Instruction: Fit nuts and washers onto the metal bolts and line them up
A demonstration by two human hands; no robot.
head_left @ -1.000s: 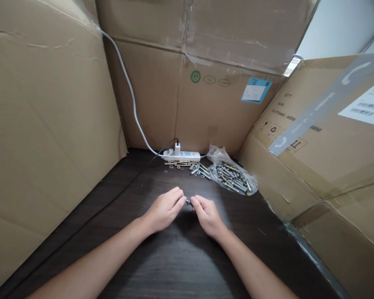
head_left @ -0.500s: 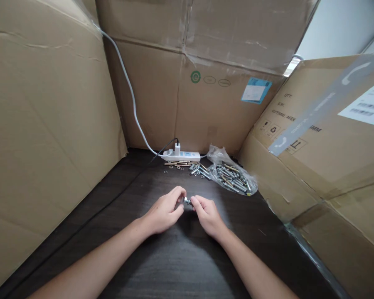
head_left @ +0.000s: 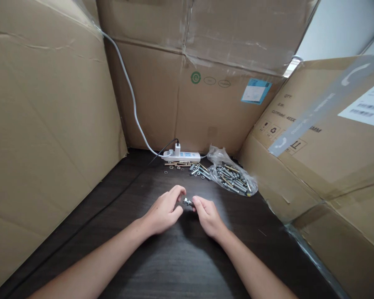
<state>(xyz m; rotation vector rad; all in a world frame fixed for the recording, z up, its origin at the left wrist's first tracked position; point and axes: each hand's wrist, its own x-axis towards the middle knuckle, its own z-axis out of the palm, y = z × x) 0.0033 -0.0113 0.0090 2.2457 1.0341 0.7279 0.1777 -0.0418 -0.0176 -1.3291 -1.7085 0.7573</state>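
My right hand (head_left: 207,213) pinches a metal bolt (head_left: 190,203) between thumb and fingers. At the bolt's left end sits a shiny hex nut (head_left: 185,201), with what looks like a washer beside it. My left hand (head_left: 166,210) is just left of the nut, its thumb and curled fingers parted, and a small gap lies between them and the nut. Both hands are above the dark table. The far end of the bolt is hidden inside my right hand.
Farther back lie a clear plastic bag (head_left: 233,178) of bolts, loose silver bolts (head_left: 200,170), copper-coloured rods (head_left: 178,164) and several small rings. Behind them is a white power strip (head_left: 187,156). A black cable (head_left: 112,199) crosses the dark table (head_left: 162,265). Cardboard boxes (head_left: 50,104) wall in the sides and back.
My left fingers have come away from the nut, widening the gap slightly. The bolt with its nut shows more clearly, still in my right hand.
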